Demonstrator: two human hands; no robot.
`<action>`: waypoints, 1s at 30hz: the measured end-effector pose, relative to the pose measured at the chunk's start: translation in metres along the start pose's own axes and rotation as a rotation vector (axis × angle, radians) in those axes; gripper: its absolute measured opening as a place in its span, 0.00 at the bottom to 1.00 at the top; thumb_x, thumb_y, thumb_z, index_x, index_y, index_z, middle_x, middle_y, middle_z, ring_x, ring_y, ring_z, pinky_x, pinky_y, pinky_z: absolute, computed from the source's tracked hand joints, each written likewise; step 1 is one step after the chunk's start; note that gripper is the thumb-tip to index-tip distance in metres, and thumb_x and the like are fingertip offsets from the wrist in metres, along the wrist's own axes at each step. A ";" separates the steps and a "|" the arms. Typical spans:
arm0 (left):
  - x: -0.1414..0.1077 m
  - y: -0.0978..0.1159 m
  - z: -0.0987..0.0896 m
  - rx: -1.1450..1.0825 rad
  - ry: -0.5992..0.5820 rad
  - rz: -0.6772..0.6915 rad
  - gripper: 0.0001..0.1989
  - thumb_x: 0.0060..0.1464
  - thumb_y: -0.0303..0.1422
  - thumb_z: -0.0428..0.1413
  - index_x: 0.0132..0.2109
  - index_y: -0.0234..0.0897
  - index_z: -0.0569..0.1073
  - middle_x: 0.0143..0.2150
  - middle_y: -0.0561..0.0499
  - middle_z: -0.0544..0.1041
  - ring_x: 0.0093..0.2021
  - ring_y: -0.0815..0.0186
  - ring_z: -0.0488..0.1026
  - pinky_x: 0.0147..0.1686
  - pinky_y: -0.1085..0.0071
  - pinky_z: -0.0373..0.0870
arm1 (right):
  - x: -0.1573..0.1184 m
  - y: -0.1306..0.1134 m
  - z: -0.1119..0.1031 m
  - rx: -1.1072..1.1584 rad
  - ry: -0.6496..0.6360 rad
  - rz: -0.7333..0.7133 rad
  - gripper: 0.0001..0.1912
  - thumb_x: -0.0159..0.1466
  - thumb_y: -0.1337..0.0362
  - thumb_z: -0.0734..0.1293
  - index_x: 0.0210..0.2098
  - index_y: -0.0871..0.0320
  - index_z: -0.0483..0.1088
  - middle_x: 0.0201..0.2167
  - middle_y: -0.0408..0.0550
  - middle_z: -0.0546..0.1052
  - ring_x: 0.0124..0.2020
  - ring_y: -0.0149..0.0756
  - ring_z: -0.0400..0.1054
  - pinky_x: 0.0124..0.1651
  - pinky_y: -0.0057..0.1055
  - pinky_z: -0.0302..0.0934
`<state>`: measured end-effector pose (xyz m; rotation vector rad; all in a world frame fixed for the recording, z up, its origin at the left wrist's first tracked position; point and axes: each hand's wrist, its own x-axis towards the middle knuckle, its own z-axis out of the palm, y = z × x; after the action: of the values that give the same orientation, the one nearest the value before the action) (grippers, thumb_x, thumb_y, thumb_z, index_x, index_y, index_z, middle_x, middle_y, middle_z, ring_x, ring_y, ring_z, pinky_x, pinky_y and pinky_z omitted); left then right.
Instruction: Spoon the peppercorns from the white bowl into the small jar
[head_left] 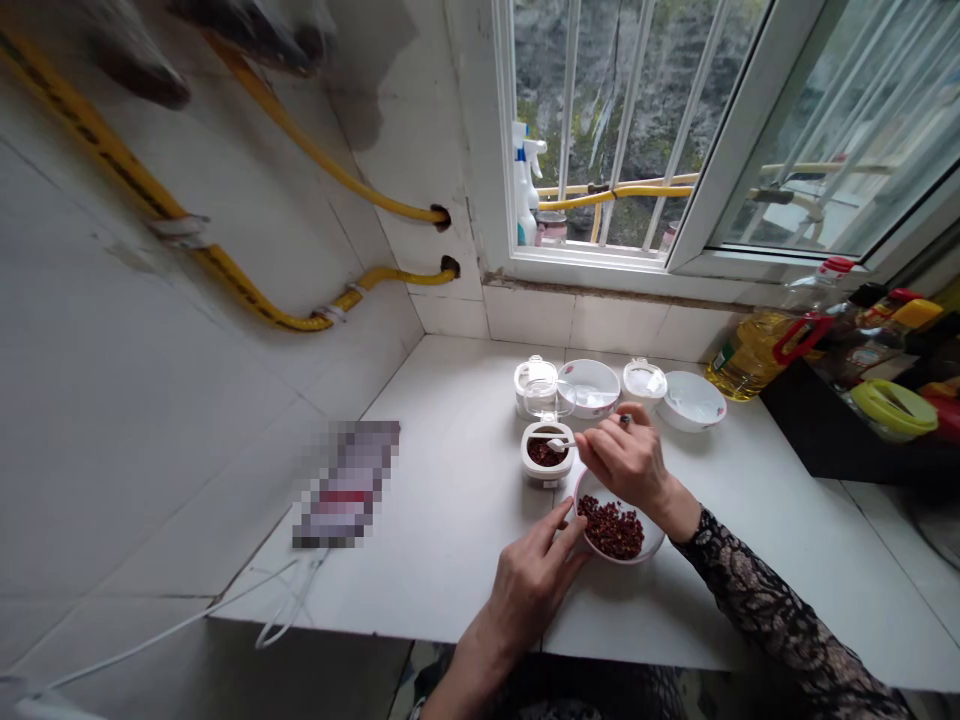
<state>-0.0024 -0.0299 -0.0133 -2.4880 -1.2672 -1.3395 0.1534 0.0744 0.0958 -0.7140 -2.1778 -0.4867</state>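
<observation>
My right hand (626, 455) is closed around the handle of a small white spoon (559, 444). The spoon's head is over the mouth of a small clear jar (534, 472) with a white rim, its lid tipped up at the back. Dark red bits fill part of that jar. In front of it, a white bowl (654, 548) with a pink rim holds a heap of dried red peppercorns (611, 527). My left hand (534, 568) grips the bowl's left edge, fingertips at the rim. The right hand hides part of the bowl's far side.
Behind stand another lidded jar (526, 385), a white bowl (589, 385), a jar of white grains (643, 382) and a second white bowl (694, 402). An oil bottle (750, 350) and a dark condiment box (814, 435) are at right. A blurred object (349, 485) and cable (289, 610) lie left.
</observation>
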 end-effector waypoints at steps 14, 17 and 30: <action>0.001 -0.001 -0.002 -0.019 0.000 0.012 0.14 0.65 0.30 0.52 0.55 0.31 0.70 0.54 0.34 0.76 0.48 0.59 0.79 0.45 0.69 0.79 | -0.068 0.039 -0.027 0.121 -0.205 0.224 0.21 0.68 0.68 0.62 0.18 0.57 0.59 0.14 0.36 0.62 0.18 0.26 0.49 0.36 0.30 0.55; 0.000 -0.001 -0.002 -0.016 -0.008 0.005 0.14 0.65 0.30 0.53 0.56 0.33 0.70 0.55 0.35 0.76 0.50 0.59 0.79 0.46 0.69 0.78 | -0.073 0.033 -0.021 0.194 -0.258 0.270 0.22 0.68 0.66 0.61 0.17 0.57 0.58 0.13 0.36 0.61 0.18 0.27 0.49 0.33 0.29 0.55; -0.002 -0.001 -0.002 0.002 -0.030 0.005 0.14 0.65 0.30 0.52 0.56 0.33 0.69 0.55 0.35 0.76 0.51 0.59 0.78 0.46 0.70 0.78 | -0.077 0.031 -0.019 0.616 -0.222 0.966 0.26 0.64 0.49 0.62 0.15 0.57 0.59 0.14 0.39 0.57 0.18 0.27 0.51 0.22 0.27 0.47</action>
<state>-0.0053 -0.0309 -0.0137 -2.5176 -1.2661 -1.3045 0.2249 0.0621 0.0517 -1.3432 -1.7255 0.7477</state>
